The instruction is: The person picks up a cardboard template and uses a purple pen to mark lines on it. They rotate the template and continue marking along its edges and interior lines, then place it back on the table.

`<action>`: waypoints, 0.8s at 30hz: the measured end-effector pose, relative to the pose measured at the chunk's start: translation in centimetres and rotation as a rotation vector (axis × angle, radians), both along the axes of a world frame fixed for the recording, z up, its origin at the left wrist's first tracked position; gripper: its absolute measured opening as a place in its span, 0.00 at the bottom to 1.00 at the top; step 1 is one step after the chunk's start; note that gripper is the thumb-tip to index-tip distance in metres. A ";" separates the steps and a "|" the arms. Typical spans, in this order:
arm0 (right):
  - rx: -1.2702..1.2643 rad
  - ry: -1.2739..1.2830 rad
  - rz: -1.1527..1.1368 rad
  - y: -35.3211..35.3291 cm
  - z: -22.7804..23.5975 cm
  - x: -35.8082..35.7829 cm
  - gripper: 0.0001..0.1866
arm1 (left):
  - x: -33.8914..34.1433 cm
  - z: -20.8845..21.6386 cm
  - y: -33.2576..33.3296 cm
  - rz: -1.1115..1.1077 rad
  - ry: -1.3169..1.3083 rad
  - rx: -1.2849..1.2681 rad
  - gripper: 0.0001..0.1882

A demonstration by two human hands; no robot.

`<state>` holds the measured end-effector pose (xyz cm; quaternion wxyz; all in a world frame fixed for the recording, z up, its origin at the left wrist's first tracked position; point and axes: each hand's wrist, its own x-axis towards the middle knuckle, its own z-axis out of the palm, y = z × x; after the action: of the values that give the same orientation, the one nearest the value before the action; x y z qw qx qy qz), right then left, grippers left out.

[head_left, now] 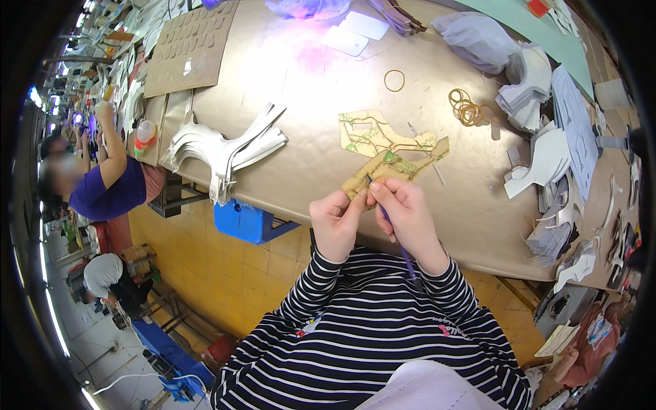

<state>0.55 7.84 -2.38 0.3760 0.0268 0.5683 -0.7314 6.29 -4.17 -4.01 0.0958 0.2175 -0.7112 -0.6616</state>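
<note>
My left hand (335, 217) pinches the near end of a flat tan cut-out piece (408, 167) with green patches and dark lines. A slim purple pen-like tool (408, 261) is gripped in my right hand (411, 213), its tip against that piece. The two hands are close together at the table's near edge. Just beyond, a second tan cut-out (363, 132) with similar green marks lies flat, its near side partly covered by the held piece. My fingers hide the near end of the held piece.
Bundled white cut pieces (222, 152) lie on the table (307, 171) to the left. Rubber bands (467, 109) and stacks of white pieces (540, 164) are at right. A brown board (188, 51) lies far left, above a blue stool (239, 222). A person in purple (113, 188) works at left.
</note>
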 end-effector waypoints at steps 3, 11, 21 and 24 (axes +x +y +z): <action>0.023 0.084 0.077 0.4 0.0 -0.8 0.15 | -0.3 0.5 -0.1 -0.015 0.011 0.104 0.06; 0.015 0.065 0.119 0.8 0.6 -1.1 0.14 | -0.3 0.7 -0.4 -0.033 -0.004 0.102 0.05; -0.047 -0.051 -0.084 -0.5 0.3 0.4 0.15 | 0.3 -0.3 0.7 0.078 0.046 -0.104 0.05; -0.049 -0.013 -0.051 -0.4 0.4 0.2 0.15 | 0.1 0.1 0.5 0.082 0.048 -0.035 0.05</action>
<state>0.73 7.47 -2.00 0.3613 0.0367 0.5470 -0.7542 6.42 -3.63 -3.95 0.1434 0.2289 -0.7107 -0.6496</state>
